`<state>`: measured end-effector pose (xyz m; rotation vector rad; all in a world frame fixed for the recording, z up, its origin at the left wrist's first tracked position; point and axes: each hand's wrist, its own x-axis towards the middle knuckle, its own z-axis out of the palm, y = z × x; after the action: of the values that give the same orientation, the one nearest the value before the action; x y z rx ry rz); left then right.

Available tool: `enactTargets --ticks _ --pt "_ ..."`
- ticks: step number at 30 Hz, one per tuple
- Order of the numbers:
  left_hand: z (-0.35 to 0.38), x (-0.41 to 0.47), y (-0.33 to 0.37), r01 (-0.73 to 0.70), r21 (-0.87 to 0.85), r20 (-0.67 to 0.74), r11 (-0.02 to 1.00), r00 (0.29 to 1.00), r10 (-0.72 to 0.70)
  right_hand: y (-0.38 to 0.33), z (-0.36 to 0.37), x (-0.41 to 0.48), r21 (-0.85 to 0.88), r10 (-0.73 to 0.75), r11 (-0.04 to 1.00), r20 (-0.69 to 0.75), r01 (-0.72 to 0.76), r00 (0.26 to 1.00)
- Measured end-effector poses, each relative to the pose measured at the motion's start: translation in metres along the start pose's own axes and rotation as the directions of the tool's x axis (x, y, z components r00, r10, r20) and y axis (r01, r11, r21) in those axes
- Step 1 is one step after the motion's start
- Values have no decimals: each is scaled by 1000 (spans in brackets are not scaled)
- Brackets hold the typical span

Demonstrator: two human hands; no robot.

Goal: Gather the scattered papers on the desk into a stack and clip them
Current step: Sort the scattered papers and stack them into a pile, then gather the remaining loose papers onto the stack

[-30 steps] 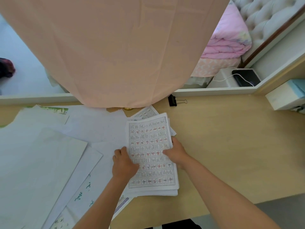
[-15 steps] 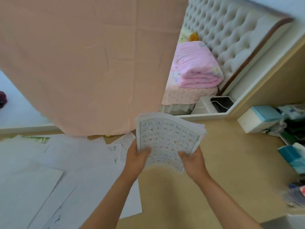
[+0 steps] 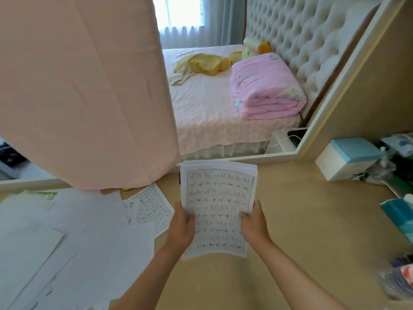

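**Gathering stage, head view, read left to right.** Loose sheets (image 3: 67, 231) lie overlapping on the left of the counter (image 3: 301, 220), not yet gathered. A peach curtain (image 3: 85, 86) hangs over their far edge and hides part of them. Just right of them, one printed sheet (image 3: 154, 206) lies flat and askew, partly over its neighbours.

At centre the stack (image 3: 218, 209) is held up off the counter, its printed face toward the camera. The left hand (image 3: 182, 227) pinches its left edge and the right hand (image 3: 253, 222) its right edge. Both thumbs lie on the front; the fingers behind are hidden. The top edges fan slightly and the bottom edge bows – the sheets are not yet square.

*Handling, as judged:* the stack is light and limp, and its sheets slide readily on one another. It is best held at both long edges, low down, and tapped on the counter to align it. The flat sheets would likely be easier to lift from a corner or an overhanging edge.

Bare counter lies to the right. Further right stand a white and blue box (image 3: 348, 157) and a blue tissue pack (image 3: 400, 215), well apart from the stack. The clip cannot be made out – possibly it sits behind the stack.
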<state>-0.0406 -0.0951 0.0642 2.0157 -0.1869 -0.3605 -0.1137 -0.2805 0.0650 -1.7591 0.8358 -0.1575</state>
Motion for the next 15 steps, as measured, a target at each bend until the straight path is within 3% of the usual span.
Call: enactTargets --ticks 3,6,12,15 --pt "30 9 16 183 52 138 982 972 -189 14 -35 20 -104 94 991 51 -88 994" --pt "63 10 20 394 54 268 918 880 -393 35 -62 33 -207 221 957 72 -203 973" --pt "93 -7 10 541 60 372 839 768 -522 66 -82 45 -263 361 913 162 -313 918" --pt "89 -21 6 530 146 435 835 724 -535 82 -76 47 -333 436 874 212 -354 875"
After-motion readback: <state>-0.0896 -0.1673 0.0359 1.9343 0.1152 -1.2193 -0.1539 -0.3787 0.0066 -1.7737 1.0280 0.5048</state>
